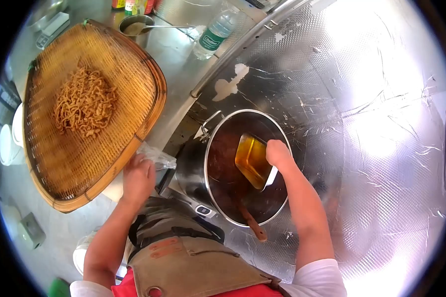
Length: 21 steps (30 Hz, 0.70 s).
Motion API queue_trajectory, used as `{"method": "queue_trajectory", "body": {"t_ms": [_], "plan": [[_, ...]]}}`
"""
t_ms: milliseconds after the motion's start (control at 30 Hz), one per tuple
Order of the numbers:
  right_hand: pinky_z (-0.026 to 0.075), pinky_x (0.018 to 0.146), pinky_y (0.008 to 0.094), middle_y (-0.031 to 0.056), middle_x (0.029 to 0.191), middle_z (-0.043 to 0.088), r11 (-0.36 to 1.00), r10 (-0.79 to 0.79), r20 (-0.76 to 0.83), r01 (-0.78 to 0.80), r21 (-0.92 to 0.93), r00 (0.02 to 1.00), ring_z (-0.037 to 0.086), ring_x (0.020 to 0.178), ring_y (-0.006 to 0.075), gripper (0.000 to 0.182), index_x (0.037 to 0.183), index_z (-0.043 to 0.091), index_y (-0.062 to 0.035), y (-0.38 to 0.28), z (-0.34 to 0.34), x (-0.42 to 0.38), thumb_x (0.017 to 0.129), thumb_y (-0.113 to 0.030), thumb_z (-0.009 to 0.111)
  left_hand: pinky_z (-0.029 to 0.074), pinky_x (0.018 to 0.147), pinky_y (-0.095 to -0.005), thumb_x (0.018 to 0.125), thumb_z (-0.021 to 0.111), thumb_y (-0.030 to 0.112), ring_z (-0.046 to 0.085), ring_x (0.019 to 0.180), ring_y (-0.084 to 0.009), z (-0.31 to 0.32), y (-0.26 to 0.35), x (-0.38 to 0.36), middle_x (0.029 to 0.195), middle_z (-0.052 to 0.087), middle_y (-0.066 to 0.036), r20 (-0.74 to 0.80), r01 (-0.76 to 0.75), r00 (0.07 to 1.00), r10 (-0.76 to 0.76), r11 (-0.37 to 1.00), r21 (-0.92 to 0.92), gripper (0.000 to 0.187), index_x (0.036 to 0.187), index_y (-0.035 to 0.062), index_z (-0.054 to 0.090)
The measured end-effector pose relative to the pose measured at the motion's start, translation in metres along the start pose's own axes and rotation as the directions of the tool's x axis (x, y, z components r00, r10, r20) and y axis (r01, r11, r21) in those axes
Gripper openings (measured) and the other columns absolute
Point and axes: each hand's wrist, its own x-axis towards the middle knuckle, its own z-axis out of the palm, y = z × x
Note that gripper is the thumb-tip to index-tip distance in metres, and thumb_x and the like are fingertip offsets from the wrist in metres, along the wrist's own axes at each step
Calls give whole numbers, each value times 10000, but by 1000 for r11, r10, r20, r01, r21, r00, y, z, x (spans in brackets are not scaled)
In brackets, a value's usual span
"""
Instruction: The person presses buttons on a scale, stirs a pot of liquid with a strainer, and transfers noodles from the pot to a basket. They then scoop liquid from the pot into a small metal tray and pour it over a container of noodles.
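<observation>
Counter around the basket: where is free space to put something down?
Bare steel counter lies between the woven basket, the metal cup and the water bottle. Near the pot it is crowded: the left hand holds the basket's edge there.

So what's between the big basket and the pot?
In the head view, a crinkly clear plastic bag lies between the basket and the pot, beside the left hand.

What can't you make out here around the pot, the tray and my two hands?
- Head view: the pot's contents are too dark to identify.
- The right hand covers one edge of the oil-filled container, so its grip is unclear.
- The wooden handle's lower end disappears into the dark liquid.
- The left hand's fingertips hide behind the woven tray's rim.
- The bottle's label is too small to read.
</observation>
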Motion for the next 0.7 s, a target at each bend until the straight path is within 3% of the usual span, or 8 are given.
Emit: {"method": "queue_trajectory", "body": {"t_ms": [133, 233, 333, 433, 533, 633, 700], "plan": [[537, 785, 438, 228, 930, 671, 1000, -5, 31, 5, -20, 1000, 652, 901, 388, 173, 856, 702, -3, -16, -10, -11, 787, -29, 545, 420, 934, -470, 807, 622, 101, 523, 1090, -395, 8, -3, -1, 1157, 564, -206, 16, 77, 997, -78, 997, 30, 212, 1000, 14, 621], [540, 782, 430, 220, 928, 675, 999, -34, 44, 35, -38, 998, 658, 894, 377, 181, 864, 708, -13, -21, -7, -12, 797, -40, 542, 432, 927, -462, 808, 616, 114, 524, 1092, -382, 27, -8, 6, 1220, 519, -203, -24, 37, 999, -35, 993, 116, 279, 1079, 46, 611], [542, 785, 427, 216, 930, 679, 997, -42, 41, 45, -59, 998, 664, 893, 365, 187, 869, 711, -18, -23, -8, -11, 809, -51, 537, 442, 921, -456, 805, 599, 102, 530, 1080, -385, 35, -14, 17, 1228, 511, -199, 122, -39, 992, 13, 976, 215, 224, 1020, 50, 636], [544, 786, 423, 214, 932, 680, 996, -45, 44, 48, -74, 998, 668, 894, 356, 195, 877, 714, -19, -24, -10, -10, 818, -54, 531, 465, 903, -453, 809, 582, 96, 540, 1079, -384, 43, -28, 26, 1267, 508, -192, 377, -12, 921, -100, 959, 285, 221, 1019, 43, 631], [544, 786, 422, 213, 932, 681, 997, -36, 41, 39, -67, 999, 669, 893, 353, 200, 881, 714, -15, -24, -16, -12, 821, -54, 527, 478, 870, -459, 830, 549, 101, 551, 1058, -378, 68, -60, 21, 1199, 536, -180, 320, -76, 947, -40, 937, 342, 155, 954, 51, 627], [544, 782, 422, 212, 925, 681, 997, -32, 30, 34, -67, 999, 670, 889, 353, 200, 878, 713, -13, -24, -21, -14, 822, -55, 526, 493, 828, -457, 858, 531, 133, 588, 978, -363, 75, -75, 17, 1086, 574, -174, 87, -250, 968, 237, 851, 463, 147, 946, 63, 625], [544, 777, 424, 211, 918, 682, 997, -23, 31, 26, -75, 999, 670, 885, 353, 200, 875, 713, -13, -24, -28, -17, 822, -58, 525, 487, 836, -463, 877, 527, 165, 595, 974, -359, 67, -70, 22, 1074, 591, -182, 199, 8, 976, -85, 932, 363, 163, 968, 68, 621]]}}
